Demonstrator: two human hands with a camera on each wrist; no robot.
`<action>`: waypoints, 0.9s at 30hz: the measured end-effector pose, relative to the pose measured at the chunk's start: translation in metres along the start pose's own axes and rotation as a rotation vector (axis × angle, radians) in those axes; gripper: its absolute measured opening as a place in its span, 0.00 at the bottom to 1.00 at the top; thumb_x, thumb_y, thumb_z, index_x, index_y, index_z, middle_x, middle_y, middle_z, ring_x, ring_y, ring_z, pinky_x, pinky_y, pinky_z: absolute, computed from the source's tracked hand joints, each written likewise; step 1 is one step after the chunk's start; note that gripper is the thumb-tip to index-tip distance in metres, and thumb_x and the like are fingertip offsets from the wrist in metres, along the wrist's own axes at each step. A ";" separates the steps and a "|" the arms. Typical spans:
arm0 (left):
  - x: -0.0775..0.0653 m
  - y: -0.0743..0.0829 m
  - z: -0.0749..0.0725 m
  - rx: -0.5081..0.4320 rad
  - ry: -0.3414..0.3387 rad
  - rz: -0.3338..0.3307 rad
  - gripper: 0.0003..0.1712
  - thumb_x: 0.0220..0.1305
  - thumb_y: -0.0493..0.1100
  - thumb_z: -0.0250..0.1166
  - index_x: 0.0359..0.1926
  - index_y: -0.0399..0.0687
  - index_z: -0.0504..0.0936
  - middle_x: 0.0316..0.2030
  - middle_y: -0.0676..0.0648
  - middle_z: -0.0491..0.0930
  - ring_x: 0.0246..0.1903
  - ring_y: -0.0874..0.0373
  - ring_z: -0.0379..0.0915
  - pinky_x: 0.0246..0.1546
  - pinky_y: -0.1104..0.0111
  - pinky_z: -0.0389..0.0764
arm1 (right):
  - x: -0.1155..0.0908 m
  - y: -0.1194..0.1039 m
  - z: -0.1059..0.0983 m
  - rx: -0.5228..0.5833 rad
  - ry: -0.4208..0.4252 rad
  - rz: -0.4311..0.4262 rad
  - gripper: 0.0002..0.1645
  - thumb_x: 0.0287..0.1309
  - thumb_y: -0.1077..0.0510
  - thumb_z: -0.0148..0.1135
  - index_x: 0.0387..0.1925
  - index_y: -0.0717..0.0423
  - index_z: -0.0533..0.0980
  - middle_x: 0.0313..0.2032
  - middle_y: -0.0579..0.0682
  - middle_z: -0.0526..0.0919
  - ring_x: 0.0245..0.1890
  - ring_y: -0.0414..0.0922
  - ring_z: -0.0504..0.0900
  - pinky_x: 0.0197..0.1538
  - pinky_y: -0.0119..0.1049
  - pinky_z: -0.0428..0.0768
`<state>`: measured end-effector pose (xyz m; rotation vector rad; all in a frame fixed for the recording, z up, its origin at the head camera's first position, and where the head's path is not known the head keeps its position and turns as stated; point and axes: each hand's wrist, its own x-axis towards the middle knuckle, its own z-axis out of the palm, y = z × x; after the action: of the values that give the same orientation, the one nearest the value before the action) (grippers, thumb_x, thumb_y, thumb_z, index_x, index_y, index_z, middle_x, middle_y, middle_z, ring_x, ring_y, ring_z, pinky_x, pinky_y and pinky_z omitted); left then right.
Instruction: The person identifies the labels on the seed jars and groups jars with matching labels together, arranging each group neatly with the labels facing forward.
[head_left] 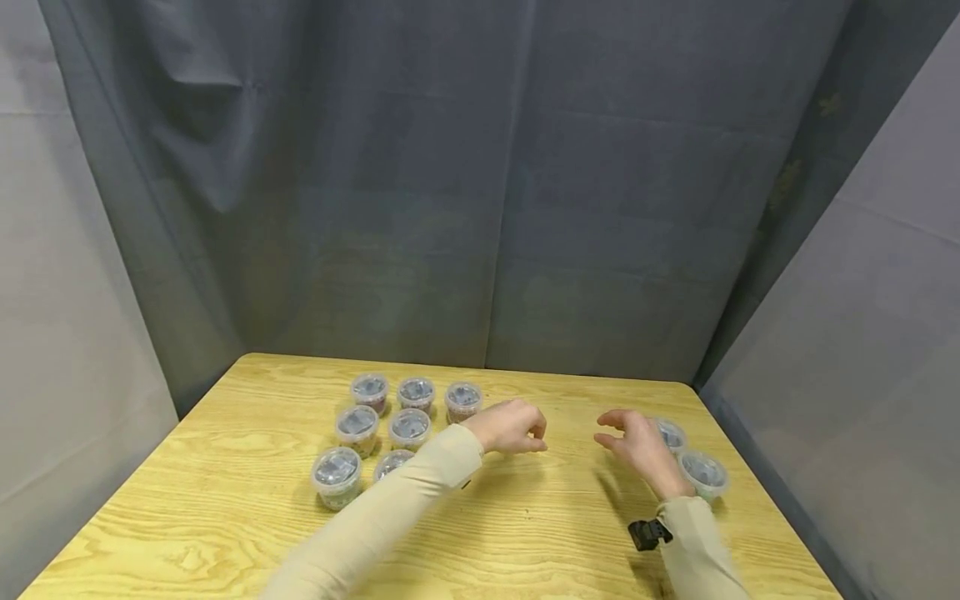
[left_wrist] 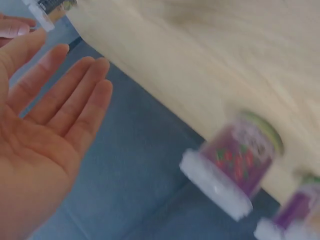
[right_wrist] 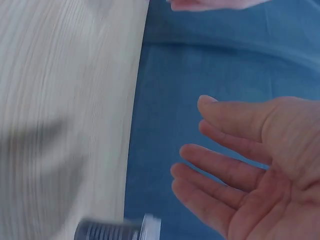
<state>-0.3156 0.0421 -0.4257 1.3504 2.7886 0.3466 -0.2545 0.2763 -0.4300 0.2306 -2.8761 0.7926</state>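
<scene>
My left hand [head_left: 513, 427] hovers over the table at the right of a group of small lidded plastic tubs, its fingers bent loosely around nothing. The nearest tub [head_left: 463, 402] stands just behind its wrist. In the left wrist view the palm shows bare, and a tub with a purple label [left_wrist: 240, 155] and white lid is blurred. My right hand [head_left: 637, 450], fingers spread and holding nothing, is beside two tubs on the right: one [head_left: 671, 434] partly hidden behind the hand, the other [head_left: 705, 473] by the wrist. A dark-sided tub [right_wrist: 112, 230] shows in the right wrist view.
Several tubs stand in rough rows at the left, among them a front one [head_left: 337, 477]; the left sleeve partly hides another [head_left: 392, 463]. Behind the wooden table [head_left: 225, 500] hangs a grey-blue curtain [head_left: 405, 208]. A black camera [head_left: 649, 534] sits on the right wrist.
</scene>
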 end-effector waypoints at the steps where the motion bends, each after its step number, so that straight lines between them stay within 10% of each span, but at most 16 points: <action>1: 0.004 0.003 0.003 -0.004 0.007 0.003 0.09 0.64 0.50 0.67 0.29 0.54 0.84 0.31 0.59 0.84 0.29 0.68 0.74 0.41 0.72 0.80 | -0.001 0.005 -0.003 -0.023 0.018 -0.004 0.19 0.62 0.59 0.65 0.51 0.65 0.79 0.53 0.69 0.80 0.54 0.65 0.78 0.51 0.59 0.79; 11: 0.038 0.023 0.040 -0.087 0.134 0.011 0.07 0.68 0.49 0.64 0.34 0.56 0.85 0.30 0.60 0.83 0.24 0.71 0.71 0.28 0.80 0.72 | -0.012 0.046 -0.024 -0.093 0.149 0.132 0.21 0.63 0.56 0.61 0.53 0.66 0.78 0.48 0.68 0.82 0.35 0.57 0.81 0.36 0.52 0.79; 18: 0.058 0.037 0.062 -0.153 0.203 -0.058 0.10 0.68 0.49 0.63 0.46 0.55 0.85 0.37 0.59 0.86 0.31 0.73 0.77 0.33 0.82 0.76 | -0.009 0.069 -0.030 -0.119 0.075 0.218 0.27 0.60 0.50 0.65 0.52 0.68 0.76 0.50 0.71 0.79 0.42 0.62 0.81 0.40 0.57 0.79; 27: 0.076 0.057 0.079 -0.141 0.246 -0.095 0.19 0.68 0.49 0.64 0.58 0.56 0.80 0.44 0.56 0.86 0.39 0.70 0.80 0.36 0.81 0.78 | -0.003 0.077 -0.026 -0.105 0.046 0.228 0.16 0.54 0.52 0.70 0.33 0.61 0.77 0.31 0.56 0.82 0.28 0.48 0.77 0.28 0.39 0.73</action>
<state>-0.3096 0.1502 -0.4848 1.2148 2.9403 0.7371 -0.2633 0.3557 -0.4464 -0.1291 -2.9230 0.6687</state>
